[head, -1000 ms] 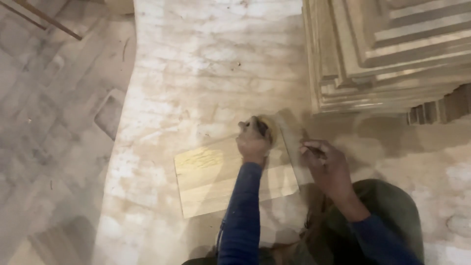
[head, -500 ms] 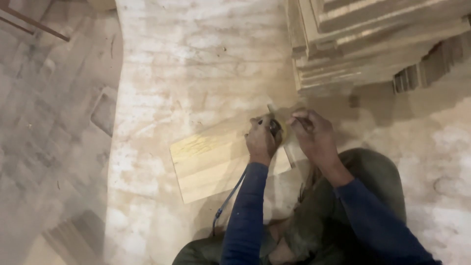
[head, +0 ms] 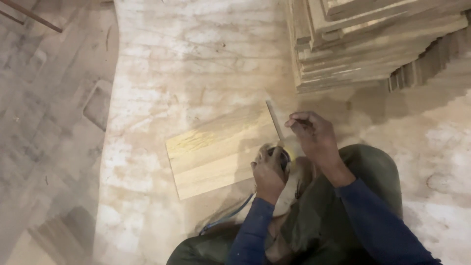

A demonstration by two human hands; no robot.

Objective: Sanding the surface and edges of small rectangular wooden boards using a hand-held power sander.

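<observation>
L hand [head: 269,172] was closed round a small dark round tool [head: 279,158], w/ a blue cord [head: 226,219] trailing from under the wrist toward the body. What kind of tool it was couldn't be told; it was mostly hidden in the fist. R hand [head: 314,137] was pinched shut on the near end of a thin strip [head: 274,120], which ran up and away from the fingers at a slight tilt, apart from the tool but close to it.

Both hands sat just off the right end of a pale board [head: 216,152] lying flat on the floor [head: 162,59], in front of the person's knees. The strip's far end overlapped the board's top right corner, though contact couldn't be judged.

Progress, as a judgement: the board's face looked clean and even, no visible cut, groove or mark on it, so work on this piece seemed early or confined to the strip. A tall stack [head: 373,44] of similar boards stood well apart, top right, w/ nothing to show which of them were done. Dust covered the floor all round.
</observation>
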